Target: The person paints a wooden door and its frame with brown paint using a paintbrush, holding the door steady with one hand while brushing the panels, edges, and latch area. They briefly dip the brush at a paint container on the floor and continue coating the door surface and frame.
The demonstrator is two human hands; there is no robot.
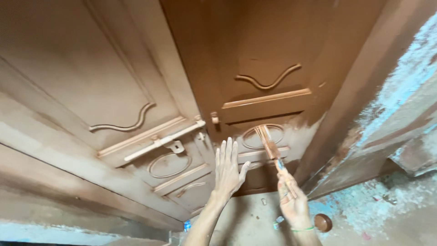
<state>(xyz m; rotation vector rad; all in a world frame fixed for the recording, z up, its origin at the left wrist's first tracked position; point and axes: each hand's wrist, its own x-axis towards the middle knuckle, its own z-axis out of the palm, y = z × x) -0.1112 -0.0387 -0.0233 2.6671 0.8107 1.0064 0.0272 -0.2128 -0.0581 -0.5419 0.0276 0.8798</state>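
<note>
My right hand (292,200) grips a paintbrush (269,145) smeared with brown paint, its bristles touching the oval moulding on the right door leaf (268,54). That leaf is dark wet brown above and paler around the oval. My left hand (228,169) is raised with fingers spread, palm against or just before the door's lower middle, holding nothing. The left door leaf (91,68) is a lighter, duller brown with curved mouldings and a sliding bolt latch (164,140).
A brown-painted door frame (364,91) rises on the right beside a rough wall with flaking blue paint (409,82). A small round brown lid or tin (322,222) lies on the concrete floor (255,223) near my right wrist.
</note>
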